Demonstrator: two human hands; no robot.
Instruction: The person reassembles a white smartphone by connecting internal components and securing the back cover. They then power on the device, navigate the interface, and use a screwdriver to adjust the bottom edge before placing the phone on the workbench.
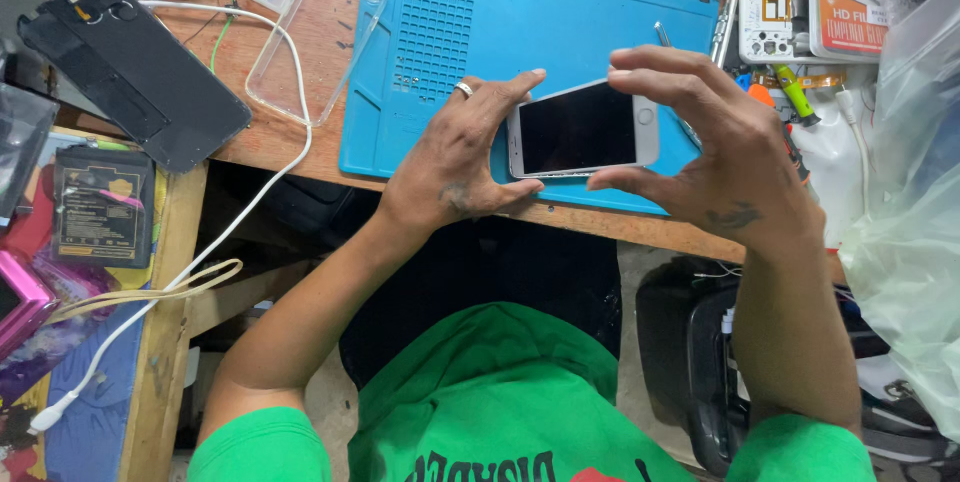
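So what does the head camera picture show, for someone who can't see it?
Two hands hold a white phone with a dark screen above a blue work mat: the left hand grips one end, the right hand the other. A clear phone case, a black back cover and a white cable lie nearby.

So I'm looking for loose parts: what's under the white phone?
Under the white phone lies the blue mat, bare around it. Both hands, left and right, grip its ends; the mat directly beneath is covered.
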